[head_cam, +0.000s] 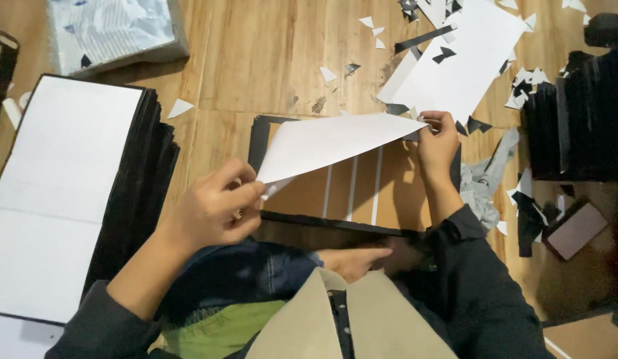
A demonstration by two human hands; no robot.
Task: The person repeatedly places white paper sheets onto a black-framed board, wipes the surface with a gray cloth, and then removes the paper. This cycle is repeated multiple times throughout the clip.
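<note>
1. The left hand (216, 206), at centre left of the frame, was closed in a pinch on the near corner of a white sheet (335, 141).
2. The right hand (436, 143), right of centre, gripped the sheet's far corner with curled fingers.
3. The sheet hung tilted over a brown board (362, 193) with a black border and white strips, lying on the wooden floor (256, 60).
4. A black-edged stack (76, 193) stood at left; paper scraps (521, 86) lay at upper right.

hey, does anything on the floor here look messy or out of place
Yes. Small black and white paper offcuts lie strewn over the wooden floor, mostly upper right, around a loose white sheet. A crumpled grey cloth lies nearby.
</note>
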